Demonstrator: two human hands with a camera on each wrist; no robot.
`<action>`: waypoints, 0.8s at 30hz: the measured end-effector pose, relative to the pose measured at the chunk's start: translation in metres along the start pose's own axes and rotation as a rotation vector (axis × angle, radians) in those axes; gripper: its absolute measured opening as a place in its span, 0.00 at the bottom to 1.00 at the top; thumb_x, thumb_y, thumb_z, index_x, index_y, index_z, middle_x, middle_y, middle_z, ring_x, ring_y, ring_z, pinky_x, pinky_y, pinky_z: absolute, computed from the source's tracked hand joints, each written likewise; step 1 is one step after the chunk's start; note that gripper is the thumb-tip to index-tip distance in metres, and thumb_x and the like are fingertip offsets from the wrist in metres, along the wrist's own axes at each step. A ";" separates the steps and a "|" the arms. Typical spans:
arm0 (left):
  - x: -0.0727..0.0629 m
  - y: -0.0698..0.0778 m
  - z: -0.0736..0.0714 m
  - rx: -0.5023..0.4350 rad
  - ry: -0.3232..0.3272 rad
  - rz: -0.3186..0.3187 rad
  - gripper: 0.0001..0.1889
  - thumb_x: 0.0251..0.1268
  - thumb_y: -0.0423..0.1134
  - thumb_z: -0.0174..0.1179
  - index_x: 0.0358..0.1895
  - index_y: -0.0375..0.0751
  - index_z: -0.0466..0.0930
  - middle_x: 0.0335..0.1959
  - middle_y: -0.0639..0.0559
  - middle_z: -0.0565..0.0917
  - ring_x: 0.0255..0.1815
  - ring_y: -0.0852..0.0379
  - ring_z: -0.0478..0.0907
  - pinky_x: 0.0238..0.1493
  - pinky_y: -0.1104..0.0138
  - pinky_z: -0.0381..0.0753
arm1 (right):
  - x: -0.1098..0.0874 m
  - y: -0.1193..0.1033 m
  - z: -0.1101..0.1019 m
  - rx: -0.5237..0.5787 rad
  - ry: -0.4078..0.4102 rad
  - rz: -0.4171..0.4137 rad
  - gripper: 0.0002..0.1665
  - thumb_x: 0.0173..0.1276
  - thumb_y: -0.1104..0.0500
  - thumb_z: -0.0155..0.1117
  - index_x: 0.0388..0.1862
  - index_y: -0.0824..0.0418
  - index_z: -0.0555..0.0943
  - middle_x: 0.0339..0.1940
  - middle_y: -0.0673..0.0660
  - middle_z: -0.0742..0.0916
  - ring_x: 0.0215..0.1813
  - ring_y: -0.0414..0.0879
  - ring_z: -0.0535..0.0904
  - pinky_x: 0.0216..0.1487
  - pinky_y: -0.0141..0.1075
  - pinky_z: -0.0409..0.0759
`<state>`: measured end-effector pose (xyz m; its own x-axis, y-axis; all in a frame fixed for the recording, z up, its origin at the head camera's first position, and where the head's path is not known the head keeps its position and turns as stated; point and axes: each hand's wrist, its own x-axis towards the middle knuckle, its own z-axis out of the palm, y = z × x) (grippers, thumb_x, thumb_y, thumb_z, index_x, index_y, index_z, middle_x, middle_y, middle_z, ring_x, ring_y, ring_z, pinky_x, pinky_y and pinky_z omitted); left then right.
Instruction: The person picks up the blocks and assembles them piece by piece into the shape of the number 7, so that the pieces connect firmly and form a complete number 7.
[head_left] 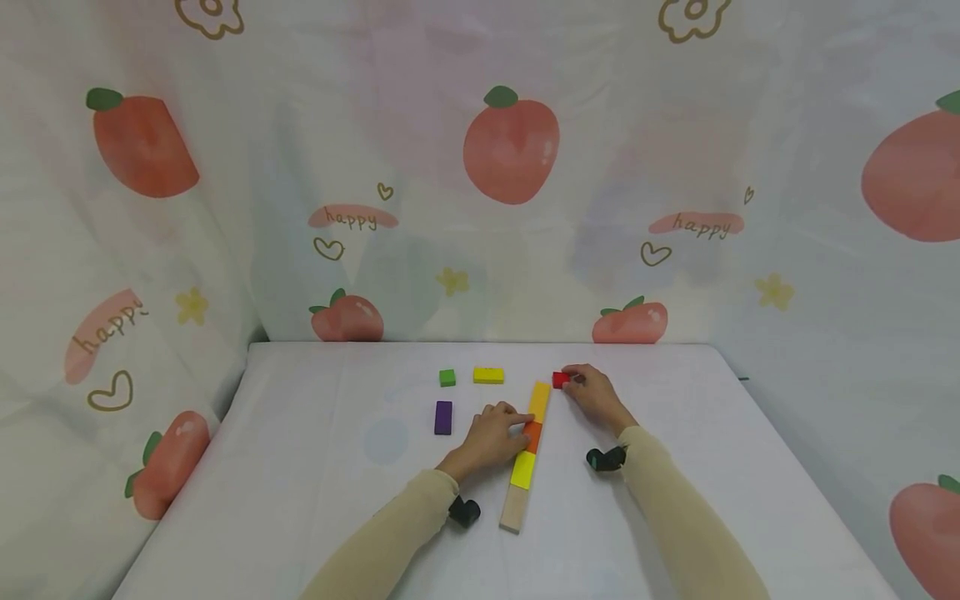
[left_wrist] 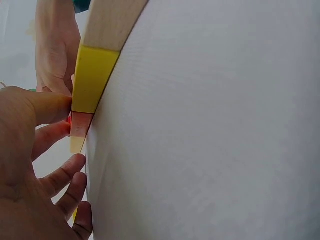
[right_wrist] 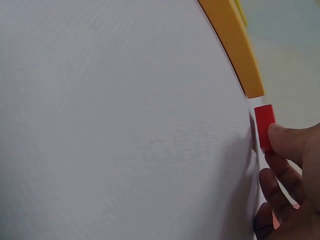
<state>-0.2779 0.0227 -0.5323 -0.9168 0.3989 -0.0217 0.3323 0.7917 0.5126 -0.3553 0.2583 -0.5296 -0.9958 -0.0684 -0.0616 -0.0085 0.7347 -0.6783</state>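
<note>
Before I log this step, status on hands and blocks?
Left hand touching block row. Right hand pinching red block, apart from row. Nothing visible between them.

A white-covered table [head_left: 300,417] is bounded at the back and both sides by pale fabric walls [head_left: 45,208], washed in pink, green and blue. Red-orange fruits [head_left: 512,152] with green leaves [head_left: 501,97], yellow flowers [head_left: 452,282], outlined hearts [head_left: 328,249] and "happy" labels [head_left: 352,218] are printed across them. The table's far edge is set against the back wall [head_left: 420,275]. Slight folds are noted in the fabric. Dim, diffuse light is observed; soft shadows are cast on the table.
</note>
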 end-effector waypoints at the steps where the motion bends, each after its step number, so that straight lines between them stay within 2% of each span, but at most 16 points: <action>1: 0.000 0.000 0.000 -0.003 0.003 0.002 0.22 0.68 0.51 0.59 0.65 0.64 0.76 0.58 0.52 0.76 0.56 0.52 0.70 0.59 0.58 0.69 | 0.000 0.000 0.000 0.001 0.003 -0.005 0.24 0.74 0.57 0.56 0.67 0.60 0.72 0.64 0.65 0.76 0.64 0.61 0.69 0.70 0.58 0.66; 10: -0.004 0.003 -0.002 -0.003 0.014 0.008 0.21 0.68 0.50 0.59 0.64 0.63 0.77 0.58 0.52 0.77 0.57 0.52 0.70 0.58 0.59 0.69 | -0.004 -0.005 0.003 0.024 0.027 -0.003 0.25 0.76 0.56 0.55 0.69 0.59 0.70 0.66 0.64 0.75 0.65 0.60 0.69 0.70 0.56 0.67; 24: -0.001 0.000 0.000 -0.007 0.002 -0.002 0.22 0.68 0.52 0.59 0.65 0.64 0.76 0.57 0.53 0.76 0.56 0.53 0.69 0.59 0.59 0.69 | 0.001 -0.015 0.012 0.056 0.034 0.009 0.25 0.76 0.56 0.55 0.70 0.57 0.69 0.66 0.62 0.75 0.65 0.59 0.70 0.69 0.54 0.69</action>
<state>-0.2768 0.0226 -0.5322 -0.9179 0.3962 -0.0213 0.3287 0.7896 0.5182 -0.3555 0.2388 -0.5279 -0.9983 -0.0383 -0.0436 0.0047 0.6961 -0.7179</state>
